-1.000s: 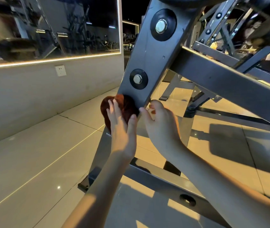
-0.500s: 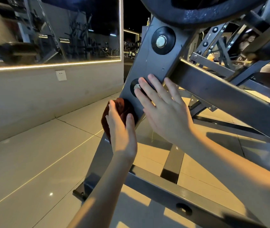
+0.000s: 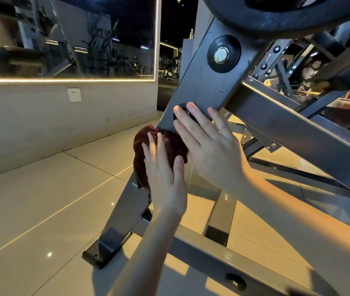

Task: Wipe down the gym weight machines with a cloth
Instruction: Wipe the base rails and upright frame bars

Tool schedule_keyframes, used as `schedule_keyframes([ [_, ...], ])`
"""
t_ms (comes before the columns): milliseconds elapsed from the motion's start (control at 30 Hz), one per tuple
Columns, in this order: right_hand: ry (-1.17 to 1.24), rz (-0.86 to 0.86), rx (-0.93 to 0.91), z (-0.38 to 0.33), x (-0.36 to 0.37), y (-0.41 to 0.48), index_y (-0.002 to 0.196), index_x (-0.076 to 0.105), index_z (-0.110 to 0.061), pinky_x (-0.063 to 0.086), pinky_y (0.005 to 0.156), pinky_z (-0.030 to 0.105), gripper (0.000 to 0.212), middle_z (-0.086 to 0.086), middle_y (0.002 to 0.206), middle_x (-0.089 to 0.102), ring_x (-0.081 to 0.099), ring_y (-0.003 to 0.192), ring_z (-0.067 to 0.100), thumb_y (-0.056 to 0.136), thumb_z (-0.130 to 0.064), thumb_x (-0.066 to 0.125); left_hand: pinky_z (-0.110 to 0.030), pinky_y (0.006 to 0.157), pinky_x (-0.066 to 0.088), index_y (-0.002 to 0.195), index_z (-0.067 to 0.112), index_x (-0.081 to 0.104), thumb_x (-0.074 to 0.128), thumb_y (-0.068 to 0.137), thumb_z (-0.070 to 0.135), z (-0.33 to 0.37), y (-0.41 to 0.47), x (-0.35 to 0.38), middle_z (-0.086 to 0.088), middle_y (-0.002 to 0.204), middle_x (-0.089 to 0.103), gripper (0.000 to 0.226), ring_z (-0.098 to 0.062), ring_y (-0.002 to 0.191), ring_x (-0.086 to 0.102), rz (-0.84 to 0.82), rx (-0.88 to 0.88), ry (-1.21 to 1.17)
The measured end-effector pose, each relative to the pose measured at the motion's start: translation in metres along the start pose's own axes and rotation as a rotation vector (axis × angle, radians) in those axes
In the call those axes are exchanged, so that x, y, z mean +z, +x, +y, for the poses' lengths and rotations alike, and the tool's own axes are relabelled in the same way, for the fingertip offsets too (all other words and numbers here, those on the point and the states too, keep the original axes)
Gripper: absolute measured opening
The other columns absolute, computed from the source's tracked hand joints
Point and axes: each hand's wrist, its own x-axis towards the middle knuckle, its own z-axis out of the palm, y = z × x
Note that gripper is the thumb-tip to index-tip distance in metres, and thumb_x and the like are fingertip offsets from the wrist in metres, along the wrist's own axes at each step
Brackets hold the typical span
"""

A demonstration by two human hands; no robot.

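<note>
Floor: we see large pale glossy tiles (image 3: 41,199) with thin joints; small glints of light sit on them; the machine's feet stand on them
Room: a dim gym; a wall mirror (image 3: 67,37) reflects racks and other equipment; a glowing light strip (image 3: 63,80) runs along its lower edge; a white wall socket (image 3: 74,95) sits on the beige wall just under it
Machine: a grey steel frame (image 3: 201,82) slants up to a black weight plate (image 3: 266,20) at the top; a bolt (image 3: 221,55) in a black washer shows on it
Cloth: the dark red cloth (image 3: 140,144) is bunched against the frame's lower leg
Left hand: our left hand (image 3: 165,174) lies flat on the cloth, fingers straight, pressing it to the steel
Right hand: our right hand (image 3: 210,150) is spread flat on the frame just beside the cloth; its fingertips cover a second washer
Writing: pale marks on a bracket (image 3: 269,58) behind the frame; too small for us to read
</note>
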Motion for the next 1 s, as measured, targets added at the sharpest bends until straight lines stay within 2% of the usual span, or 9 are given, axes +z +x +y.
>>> schedule_keyframes([
  [133,0.004,0.058,-0.009,0.002,0.002,-0.001,0.132,0.059,-0.010,0.023,0.115,0.039,0.037,0.007,0.142,0.052,0.048,0.133,0.026,0.102,-0.015,0.037,-0.046,0.120,0.008,0.149,0.038,0.006,0.025,0.098,0.051,-0.029,-0.005,-0.004,0.015,0.160,0.004,0.057,-0.001,0.145,-0.006,0.077,-0.087,-0.038],
  [233,-0.023,-0.005,-0.005,-0.004,-0.001,-0.001,0.131,0.060,-0.012,0.021,0.115,0.041,0.038,0.008,0.145,0.049,0.046,0.135,0.028,0.100,-0.025,0.041,-0.044,0.121,0.006,0.151,0.035,0.003,0.026,0.095,0.052,-0.039,-0.009,-0.011,0.013,0.160,0.005,0.063,-0.001,0.145,-0.004,0.076,-0.217,-0.117],
  [400,-0.062,-0.017,-0.002,-0.007,0.003,0.000,0.131,0.060,-0.015,0.018,0.116,0.042,0.041,0.008,0.145,0.048,0.045,0.135,0.029,0.098,-0.032,0.042,-0.042,0.120,0.004,0.139,0.057,-0.003,0.025,0.094,0.058,-0.030,-0.011,-0.008,0.034,0.151,-0.010,0.054,0.008,0.141,-0.015,-0.004,-0.118,-0.072],
  [467,-0.044,0.009,0.023,-0.011,0.004,-0.001,0.131,0.060,-0.015,0.016,0.117,0.041,0.039,0.009,0.146,0.048,0.043,0.136,0.029,0.099,-0.028,0.044,-0.041,0.121,0.006,0.143,0.052,0.000,0.025,0.095,0.055,-0.039,-0.015,-0.008,0.030,0.154,-0.006,0.054,0.008,0.141,-0.012,0.026,-0.103,-0.049],
  [600,-0.069,-0.014,0.062,-0.023,0.007,-0.005,0.138,0.053,-0.012,0.008,0.119,0.041,0.040,0.010,0.150,0.042,0.036,0.140,0.030,0.100,-0.019,0.040,-0.040,0.121,0.006,0.146,0.043,0.000,0.026,0.094,0.051,-0.058,-0.020,-0.017,0.017,0.159,0.001,0.059,0.002,0.144,-0.005,0.051,-0.244,-0.091],
  [700,-0.108,-0.058,0.058,-0.028,0.011,-0.005,0.143,0.045,-0.013,0.002,0.119,0.042,0.046,0.007,0.152,0.039,0.026,0.142,0.031,0.099,-0.020,0.035,-0.042,0.121,0.004,0.139,0.055,-0.005,0.026,0.093,0.056,-0.054,-0.022,-0.017,0.025,0.157,-0.007,0.055,0.004,0.143,-0.010,0.022,-0.262,-0.104],
  [767,-0.125,-0.063,0.068,-0.029,0.013,-0.006,0.145,0.042,-0.012,-0.001,0.119,0.042,0.047,0.007,0.152,0.039,0.023,0.142,0.029,0.099,-0.021,0.033,-0.041,0.120,0.003,0.140,0.055,-0.008,0.025,0.095,0.056,-0.048,-0.027,-0.011,0.030,0.154,-0.013,0.055,0.007,0.141,-0.016,-0.010,-0.169,-0.033],
  [900,-0.122,-0.051,0.051,-0.039,0.019,-0.010,0.142,0.046,-0.010,0.002,0.119,0.040,0.046,0.009,0.150,0.042,0.030,0.141,0.024,0.099,-0.021,0.035,-0.037,0.119,0.007,0.139,0.058,-0.006,0.026,0.096,0.057,-0.056,-0.032,-0.008,0.028,0.156,-0.008,0.053,0.008,0.141,-0.013,0.038,-0.115,-0.011],
  [1000,-0.102,-0.011,0.060,-0.042,0.025,-0.009,0.140,0.050,-0.013,0.008,0.118,0.039,0.042,0.008,0.148,0.045,0.036,0.139,0.023,0.101,-0.019,0.033,-0.035,0.120,0.005,0.139,0.061,0.005,0.031,0.094,0.060,-0.084,-0.032,-0.016,0.022,0.158,0.001,0.052,0.000,0.145,-0.003,0.028,-0.279,-0.101],
])
